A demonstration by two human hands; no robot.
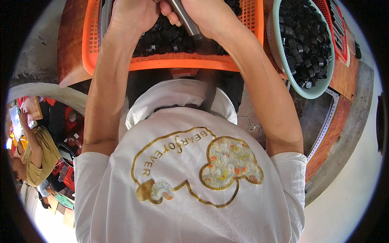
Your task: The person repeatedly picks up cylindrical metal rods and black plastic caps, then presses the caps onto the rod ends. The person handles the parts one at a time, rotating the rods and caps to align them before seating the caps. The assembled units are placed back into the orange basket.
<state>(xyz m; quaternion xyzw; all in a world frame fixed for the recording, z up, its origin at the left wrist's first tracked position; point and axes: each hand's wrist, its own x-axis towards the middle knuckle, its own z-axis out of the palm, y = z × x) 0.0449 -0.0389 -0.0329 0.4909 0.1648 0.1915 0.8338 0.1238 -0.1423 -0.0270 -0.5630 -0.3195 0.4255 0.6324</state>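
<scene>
At the top edge of the head view, my right hand (pixel 206 17) is closed around a dark grey, shiny tube (pixel 185 18). Its fingertips curl out on the tube's left side, and the tube's lower end slants toward my right wrist. My left hand (pixel 135 15) is just left of the tube, near its upper part. The upper edge cuts off its fingers, so their grip is hidden. Both hands are above an orange plastic basket (pixel 182 61) holding many small black plastic parts (pixel 172 40), which look like short rings or caps.
To the right, a pale green basin (pixel 276 48) holds more black ring-shaped parts (pixel 304 44). Beyond it is a red basket (pixel 342 36) with long tubes. A brown wooden tabletop (pixel 72 40) lies under the orange basket. At the far left another person (pixel 40 154) sits among red containers.
</scene>
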